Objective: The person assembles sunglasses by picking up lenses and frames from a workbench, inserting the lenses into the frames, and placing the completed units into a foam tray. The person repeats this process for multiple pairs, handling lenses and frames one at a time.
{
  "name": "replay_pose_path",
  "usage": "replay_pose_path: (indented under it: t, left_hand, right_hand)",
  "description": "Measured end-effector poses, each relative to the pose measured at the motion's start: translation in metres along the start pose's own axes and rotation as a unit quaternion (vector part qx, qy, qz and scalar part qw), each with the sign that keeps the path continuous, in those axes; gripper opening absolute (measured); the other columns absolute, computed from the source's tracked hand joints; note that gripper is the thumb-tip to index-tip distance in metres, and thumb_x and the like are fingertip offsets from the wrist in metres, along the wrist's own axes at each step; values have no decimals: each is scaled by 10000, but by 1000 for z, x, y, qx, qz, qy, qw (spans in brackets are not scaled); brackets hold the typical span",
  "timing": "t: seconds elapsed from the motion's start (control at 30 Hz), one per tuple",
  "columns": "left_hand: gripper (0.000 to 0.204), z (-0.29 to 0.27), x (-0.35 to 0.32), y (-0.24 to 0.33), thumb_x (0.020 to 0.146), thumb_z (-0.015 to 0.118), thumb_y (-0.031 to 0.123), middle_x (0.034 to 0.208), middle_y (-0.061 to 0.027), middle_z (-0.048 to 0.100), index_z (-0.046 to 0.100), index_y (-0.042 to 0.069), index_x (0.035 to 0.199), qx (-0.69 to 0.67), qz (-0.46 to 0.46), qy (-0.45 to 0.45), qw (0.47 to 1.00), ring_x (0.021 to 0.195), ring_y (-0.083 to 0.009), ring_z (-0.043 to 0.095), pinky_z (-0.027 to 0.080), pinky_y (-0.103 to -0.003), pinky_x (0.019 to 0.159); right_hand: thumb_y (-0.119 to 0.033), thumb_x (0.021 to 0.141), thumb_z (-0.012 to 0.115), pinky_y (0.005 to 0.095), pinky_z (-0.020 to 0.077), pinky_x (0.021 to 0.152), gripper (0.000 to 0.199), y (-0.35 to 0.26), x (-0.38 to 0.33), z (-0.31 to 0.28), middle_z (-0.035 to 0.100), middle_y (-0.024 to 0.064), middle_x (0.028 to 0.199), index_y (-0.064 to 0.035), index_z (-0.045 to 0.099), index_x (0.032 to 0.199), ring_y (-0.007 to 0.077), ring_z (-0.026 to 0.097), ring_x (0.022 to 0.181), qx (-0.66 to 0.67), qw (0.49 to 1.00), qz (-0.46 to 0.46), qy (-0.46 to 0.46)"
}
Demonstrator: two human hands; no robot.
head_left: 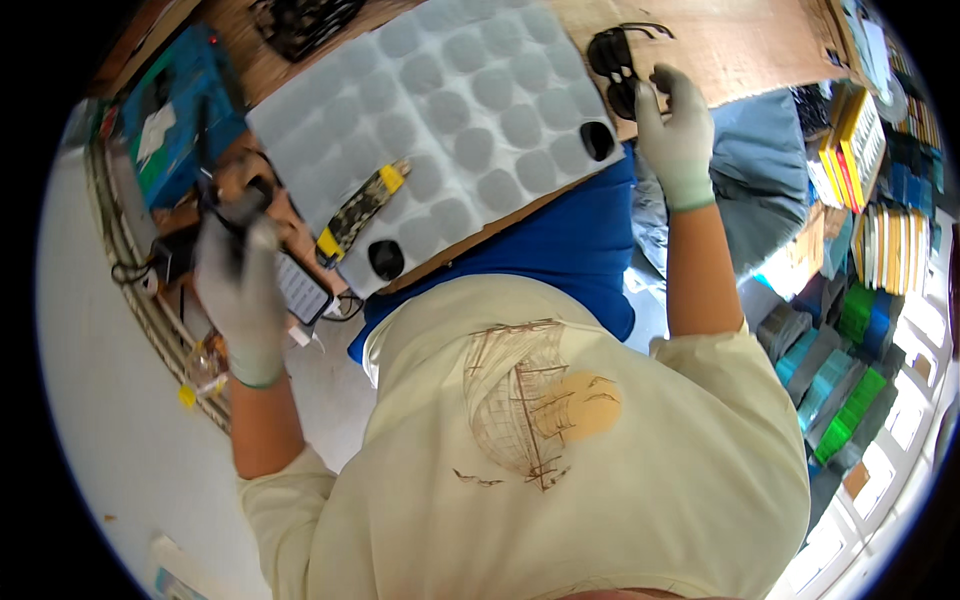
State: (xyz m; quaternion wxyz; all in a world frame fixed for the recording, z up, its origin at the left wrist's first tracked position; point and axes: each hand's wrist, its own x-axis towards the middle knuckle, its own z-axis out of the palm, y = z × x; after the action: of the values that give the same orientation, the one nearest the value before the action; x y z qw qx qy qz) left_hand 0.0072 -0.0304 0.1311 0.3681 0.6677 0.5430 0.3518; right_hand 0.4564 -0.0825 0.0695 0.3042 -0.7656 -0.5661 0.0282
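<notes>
My right hand [680, 140], in a pale glove, is at the far right edge of the board. Its thumb and forefinger are apart beside black sunglasses [612, 65], which lie on the wooden table; whether they touch is unclear. My gloved left hand [240, 300] is smeared by motion at the left. A dark object [238, 208], too blurred to name, shows at its fingers. Between the hands a pale sheet [300, 125] with rows of grey rounded spots covers the board. On it are one dark lens [385, 260], another dark lens [597, 141] and a yellow-and-black patterned tool [362, 212].
A teal box [185, 110] stands at the far left. Below it a phone [302, 288] and cables lie beside my left hand. A dark patterned item [300, 25] sits at the back. Grey-blue wrapped bundles [755, 170] and stacked boxes [890, 250] are on the right.
</notes>
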Motion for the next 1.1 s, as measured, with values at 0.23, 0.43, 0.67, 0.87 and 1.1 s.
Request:
replay_pose_path:
  t: [0.23, 0.43, 0.67, 0.87, 1.1]
  left_hand:
    - [280, 28, -88, 37, 1029, 459, 94, 1035, -161, 691, 520, -79, 1240, -162, 6, -97, 982, 890, -188, 656, 536, -319, 814]
    - [268, 14, -123, 36, 1043, 440, 107, 970, -151, 691, 515, -91, 1207, -252, -37, -39, 966, 857, -177, 663, 541, -311, 792]
    - [249, 13, -114, 33, 1024, 442, 67, 893, -123, 694, 554, -72, 1198, -109, -85, 4, 990, 781, -156, 666, 545, -295, 726]
    - [273, 31, -110, 51, 1006, 480, 74, 875, -115, 699, 560, -78, 1219, -46, 14, -133, 990, 774, -168, 676, 541, -293, 718]
    - [292, 35, -115, 61, 1044, 470, 175, 890, -107, 690, 567, -69, 1173, -103, -2, -137, 985, 791, -156, 665, 543, -297, 729]
  right_hand:
    - [-329, 848, 710, 433, 520, 851, 309, -179, -95, 67, 655, 123, 1007, -75, 711, 1024, 295, 640, 1015, 45, 921, -252, -295]
    - [-349, 769, 754, 422, 510, 844, 335, -212, -121, 86, 618, 84, 1065, -94, 715, 983, 303, 590, 1073, -57, 905, -271, -324]
    - [-213, 845, 725, 423, 556, 785, 251, -205, -118, 35, 652, 138, 923, -24, 658, 996, 289, 686, 852, 254, 879, -238, -327]
    - [-74, 802, 736, 355, 580, 720, 255, -218, -123, -19, 720, 132, 925, -25, 692, 1049, 301, 714, 796, 423, 887, -85, -162]
    - [-63, 854, 745, 316, 568, 704, 212, -205, -118, -16, 706, 106, 978, -34, 719, 1063, 205, 712, 834, 423, 883, -182, -93]
